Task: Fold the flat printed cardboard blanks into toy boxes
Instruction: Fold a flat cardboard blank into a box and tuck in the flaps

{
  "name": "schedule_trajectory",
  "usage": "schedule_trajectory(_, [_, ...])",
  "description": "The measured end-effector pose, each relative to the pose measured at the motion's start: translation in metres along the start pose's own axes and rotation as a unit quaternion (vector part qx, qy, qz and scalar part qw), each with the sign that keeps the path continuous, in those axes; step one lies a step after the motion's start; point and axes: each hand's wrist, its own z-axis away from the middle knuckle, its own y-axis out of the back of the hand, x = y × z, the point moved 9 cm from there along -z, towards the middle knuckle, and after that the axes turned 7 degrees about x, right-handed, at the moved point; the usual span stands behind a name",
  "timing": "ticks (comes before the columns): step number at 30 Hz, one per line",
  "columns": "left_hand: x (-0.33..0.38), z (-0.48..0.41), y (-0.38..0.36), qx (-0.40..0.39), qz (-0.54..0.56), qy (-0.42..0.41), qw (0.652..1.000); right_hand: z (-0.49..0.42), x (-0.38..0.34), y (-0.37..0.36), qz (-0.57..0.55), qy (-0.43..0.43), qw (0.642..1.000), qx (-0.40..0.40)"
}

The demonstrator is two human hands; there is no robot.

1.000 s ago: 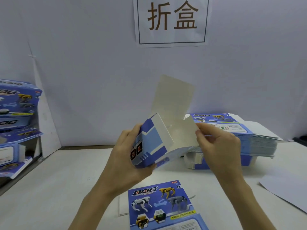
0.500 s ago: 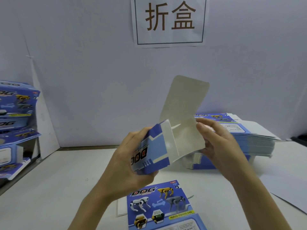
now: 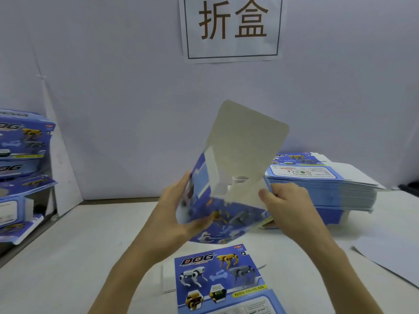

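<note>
The box (image 3: 226,220) has rotated, dog artwork now underneath (blurred).

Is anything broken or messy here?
Nothing looks broken. The stack of flat blanks on the right is a bit untidy: some sheets stick out past the others. The finished boxes on the left lie tilted. The half-folded box gripped by the left hand and right hand is only blurred.

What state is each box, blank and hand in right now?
Half-folded box: held in the air, partly opened, grey flap standing up.
Left hand: grips the box's left side.
Right hand: pinches the box's right edge.
Flat blank: lies unfolded on the table, print up.
Stack of blanks: flat, piled at right.
Finished boxes: folded, stacked at left.
</note>
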Motion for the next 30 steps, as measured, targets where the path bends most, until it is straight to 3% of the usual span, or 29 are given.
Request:
schedule_trajectory(4, [-0.004,0.005,-0.027,-0.135,0.099,0.074,0.983,0.001,-0.005,0.01,0.031,0.021,0.996,0.079])
schedule_trajectory(9, [-0.01,-0.009,-0.028,-0.044,0.177,0.122,0.976,0.005,-0.011,0.01,0.038,0.05,0.993,0.097])
schedule_trajectory(15, [-0.013,0.005,-0.012,-0.032,0.176,0.132,0.975,0.013,-0.027,0.004,0.053,0.1,0.99,0.083])
schedule_trajectory(17, [-0.019,0.004,-0.008,0.003,0.128,0.155,0.98,0.018,-0.036,0.001,0.059,0.124,0.987,0.086])
schedule_trajectory(19, [-0.022,0.005,0.004,0.071,-0.008,0.148,0.986,0.023,-0.044,-0.002,0.065,0.141,0.983,0.098])
schedule_trajectory(22, [-0.015,0.007,0.019,0.151,-0.207,0.124,0.959,0.024,-0.041,-0.011,0.07,0.116,0.988,0.07])
schedule_trajectory(26, [-0.013,0.004,0.022,0.162,-0.307,0.146,0.926,0.022,-0.022,-0.029,0.036,0.024,0.998,-0.053])
schedule_trajectory(30, [-0.002,0.004,0.022,0.163,-0.377,0.116,0.905,0.022,-0.018,-0.035,0.064,0.021,0.995,-0.077])
